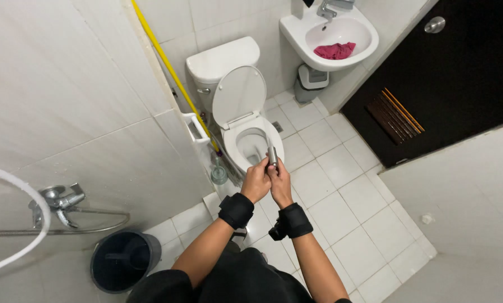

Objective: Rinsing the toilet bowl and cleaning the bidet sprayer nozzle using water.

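Both my hands are raised together over the front rim of a white toilet point(265, 147) whose lid stands open. My left hand point(255, 180) and my right hand point(279, 179) grip a slim silver spray handle point(272, 154) that points up toward the bowl. A thin hose seems to hang from it below my hands. Black bands wrap both wrists.
A white sink point(352, 53) with a pink cloth point(334, 50) hangs at the top. A grey bin point(312, 81) stands under it. A dark door point(453, 78) is at right. A dark bucket point(122, 261), a shower tap point(61, 202) and a yellow pole point(170, 70) line the left wall.
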